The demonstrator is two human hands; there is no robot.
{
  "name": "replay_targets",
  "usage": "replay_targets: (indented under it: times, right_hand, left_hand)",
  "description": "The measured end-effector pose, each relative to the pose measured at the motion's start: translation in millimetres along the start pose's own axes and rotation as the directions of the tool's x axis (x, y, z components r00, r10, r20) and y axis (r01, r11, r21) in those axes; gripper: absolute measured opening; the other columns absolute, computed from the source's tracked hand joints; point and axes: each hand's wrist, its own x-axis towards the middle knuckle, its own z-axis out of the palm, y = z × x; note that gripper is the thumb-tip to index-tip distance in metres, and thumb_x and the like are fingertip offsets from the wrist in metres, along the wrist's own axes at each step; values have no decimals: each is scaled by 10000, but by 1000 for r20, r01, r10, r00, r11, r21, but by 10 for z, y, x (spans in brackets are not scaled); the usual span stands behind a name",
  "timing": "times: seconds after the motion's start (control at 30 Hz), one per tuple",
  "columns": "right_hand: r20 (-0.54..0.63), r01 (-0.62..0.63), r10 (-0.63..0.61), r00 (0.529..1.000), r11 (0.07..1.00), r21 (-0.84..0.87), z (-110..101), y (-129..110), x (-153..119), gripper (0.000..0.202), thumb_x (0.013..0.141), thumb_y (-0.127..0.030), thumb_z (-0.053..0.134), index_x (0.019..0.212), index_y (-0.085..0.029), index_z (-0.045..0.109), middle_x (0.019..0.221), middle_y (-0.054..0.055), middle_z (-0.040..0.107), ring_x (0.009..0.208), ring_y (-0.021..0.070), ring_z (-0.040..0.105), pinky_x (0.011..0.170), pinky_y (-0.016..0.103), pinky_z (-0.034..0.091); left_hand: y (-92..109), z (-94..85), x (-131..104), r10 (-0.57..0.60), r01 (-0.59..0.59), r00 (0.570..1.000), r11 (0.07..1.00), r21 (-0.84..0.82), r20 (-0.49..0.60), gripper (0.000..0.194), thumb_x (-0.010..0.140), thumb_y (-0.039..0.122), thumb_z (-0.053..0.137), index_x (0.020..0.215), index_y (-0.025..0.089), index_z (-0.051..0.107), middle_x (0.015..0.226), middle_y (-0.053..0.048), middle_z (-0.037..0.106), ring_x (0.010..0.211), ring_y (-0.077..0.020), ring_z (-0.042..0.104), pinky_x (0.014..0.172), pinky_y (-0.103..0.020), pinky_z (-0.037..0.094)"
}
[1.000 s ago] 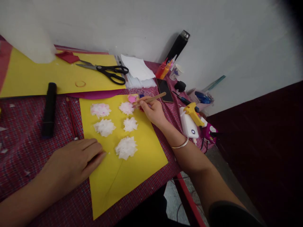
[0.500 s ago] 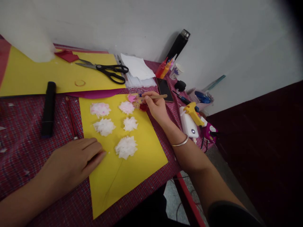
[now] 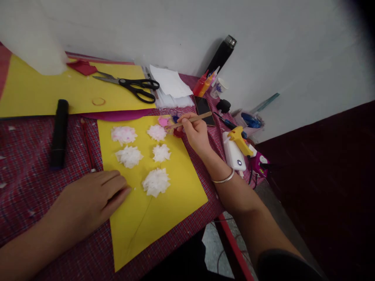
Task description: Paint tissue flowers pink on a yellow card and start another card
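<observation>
Two hands work well apart over a yellow sheet (image 3: 164, 226); clock directions run from its middle. The right hand (image 3: 193, 132), at one o'clock, clamps a slim wooden stick (image 3: 202, 116) between thumb and fingers, its lower end near a pink patch (image 3: 163, 121) at twelve. The left hand (image 3: 93, 193) rests at nine, on the sheet's edge, fingers loosely bent; whether they grip anything I cannot tell. Five ruffled paper flowers (image 3: 156, 182) lie on the sheet: one near the middle, two towards eleven and two at twelve, the upper ones tinged pink. Farther out on the checked surface (image 3: 187, 230), a black marker (image 3: 60, 134) lies at ten, black-handled scissors (image 3: 133, 89) at twelve, a phone (image 3: 202, 105) and a black flask (image 3: 220, 56) at one, and a yellow glue gun (image 3: 240, 141) at two, touching a white power bank (image 3: 233, 154).
</observation>
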Motion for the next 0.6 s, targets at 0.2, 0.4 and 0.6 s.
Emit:
replay_targets:
  times: [0.2, 0.4, 0.6]
  right_hand:
    - [89, 43, -37, 995, 996, -74, 37, 28, -18, 238, 902, -386, 514, 800, -191, 604, 689, -5, 609, 586, 111, 572, 541, 231, 452]
    - [110, 58, -47, 993, 994, -95, 24, 16, -3, 236, 903, -379, 516, 794, -190, 607, 708, -1, 627, 601, 117, 585, 579, 248, 467]
    - [103, 43, -36, 994, 997, -71, 29, -6, -17, 264, 908, -418, 532, 806, -185, 605, 650, -15, 602, 565, 111, 569, 564, 243, 463]
  left_hand:
    - [-8, 13, -7, 6, -6, 1000, 1000, -7, -20, 383, 980, 443, 339, 778, 267, 612, 763, 2, 635, 735, -212, 601, 742, -391, 405]
    - [-26, 19, -30, -11, 11, 1000, 1000, -17, 9, 372, 977, 449, 341, 815, 272, 625, 799, -2, 645, 776, -230, 606, 765, -412, 406]
    - [-14, 6, -21, -21, 21, 1000, 999, -31, -2, 378, 975, 462, 351, 787, 266, 614, 778, 1, 623, 756, -227, 601, 751, -403, 405]
